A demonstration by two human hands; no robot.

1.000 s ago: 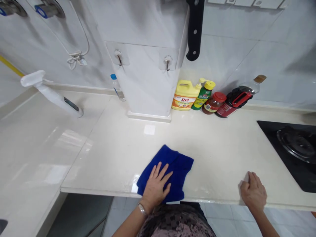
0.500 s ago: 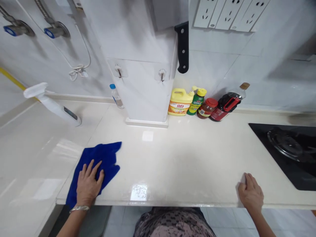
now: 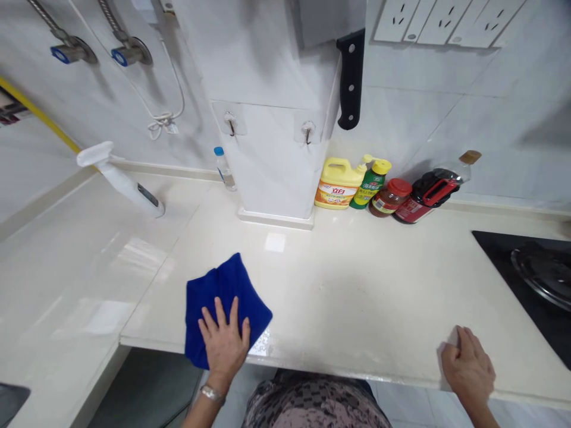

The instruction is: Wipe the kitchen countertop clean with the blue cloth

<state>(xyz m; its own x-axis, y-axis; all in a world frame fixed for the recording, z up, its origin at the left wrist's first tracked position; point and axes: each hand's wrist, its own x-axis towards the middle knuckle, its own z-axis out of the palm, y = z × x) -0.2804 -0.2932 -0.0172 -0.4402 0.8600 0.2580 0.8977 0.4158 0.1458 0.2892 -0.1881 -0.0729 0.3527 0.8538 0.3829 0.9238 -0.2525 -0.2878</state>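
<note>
A blue cloth (image 3: pixel 227 303) lies spread on the pale countertop (image 3: pixel 339 297), one corner hanging just past the front edge. Flat on top of it rests my left hand (image 3: pixel 225 342), fingers stretched and apart, with a silvery bracelet at the wrist. Well to the right, my right hand (image 3: pixel 468 362) leans on the counter close to the front edge. Its fingers are curled in and held together, with nothing visible in them.
Against the back wall stand a yellow detergent jug (image 3: pixel 339 184), a green bottle (image 3: pixel 370 184), a red-lidded jar (image 3: pixel 390 197) and a dark sauce bottle (image 3: pixel 428 190). A black stove (image 3: pixel 513 255) is at right, a white handheld device (image 3: pixel 127 184) at left. A knife handle (image 3: pixel 351 83) hangs above.
My left hand has moved right along the counter, carrying the blue cloth, which is now flatter and turned. My right hand stays by the front edge. The view has shifted left.
</note>
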